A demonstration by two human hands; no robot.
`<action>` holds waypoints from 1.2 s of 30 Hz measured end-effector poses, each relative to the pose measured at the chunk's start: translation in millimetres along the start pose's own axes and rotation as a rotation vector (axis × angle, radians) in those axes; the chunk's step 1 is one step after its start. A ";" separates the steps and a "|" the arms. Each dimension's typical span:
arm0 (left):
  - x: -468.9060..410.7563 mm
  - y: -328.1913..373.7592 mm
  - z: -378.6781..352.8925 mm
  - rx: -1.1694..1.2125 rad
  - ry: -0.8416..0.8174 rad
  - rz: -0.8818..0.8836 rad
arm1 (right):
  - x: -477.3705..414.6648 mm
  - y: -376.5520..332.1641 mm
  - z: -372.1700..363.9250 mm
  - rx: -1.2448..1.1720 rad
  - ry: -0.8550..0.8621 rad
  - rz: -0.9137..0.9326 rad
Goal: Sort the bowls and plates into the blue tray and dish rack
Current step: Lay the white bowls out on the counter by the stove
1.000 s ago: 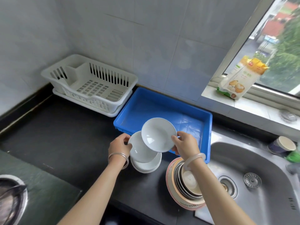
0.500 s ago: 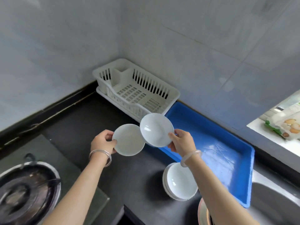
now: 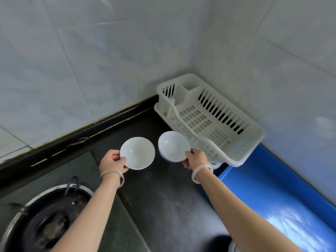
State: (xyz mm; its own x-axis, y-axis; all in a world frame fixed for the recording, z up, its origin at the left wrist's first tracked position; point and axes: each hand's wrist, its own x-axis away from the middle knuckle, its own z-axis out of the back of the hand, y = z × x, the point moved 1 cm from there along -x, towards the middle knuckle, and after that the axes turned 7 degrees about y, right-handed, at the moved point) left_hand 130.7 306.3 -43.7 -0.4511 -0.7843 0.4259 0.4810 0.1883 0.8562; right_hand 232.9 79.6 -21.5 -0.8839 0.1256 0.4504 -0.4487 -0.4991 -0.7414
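The tray (image 3: 272, 193) ran off the right and bottom edges, and the burner (image 3: 45, 224) was cut off by the lower-left corner. The right bowl (image 3: 173, 146) covered part of the front wall of the rack (image 3: 209, 146) and most fingers of the right hand (image 3: 195, 159). The left bowl (image 3: 137, 153) hid the fingers of the left hand (image 3: 111, 163), thumb aside.

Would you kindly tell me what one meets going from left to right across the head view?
Stove burner → left hand → first white bowl → second white bowl → right hand → blue tray.
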 end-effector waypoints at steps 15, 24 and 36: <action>-62.1 1.7 -10.8 0.217 0.191 0.150 | -61.8 -35.2 -98.3 -0.081 0.032 -0.146; -70.0 2.1 -16.0 0.204 0.230 0.158 | -71.5 -42.7 -114.6 -0.126 0.040 -0.176; -58.6 -9.5 -22.6 0.530 0.084 0.330 | -62.4 -25.7 -110.8 -0.543 -0.153 -0.282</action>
State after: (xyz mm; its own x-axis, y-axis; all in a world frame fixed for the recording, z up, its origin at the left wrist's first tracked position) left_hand 169.5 337.2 -83.4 -0.2720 -0.6746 0.6862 0.1373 0.6786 0.7216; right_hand 285.0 179.6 -85.6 -0.7110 0.0450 0.7017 -0.7002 0.0465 -0.7125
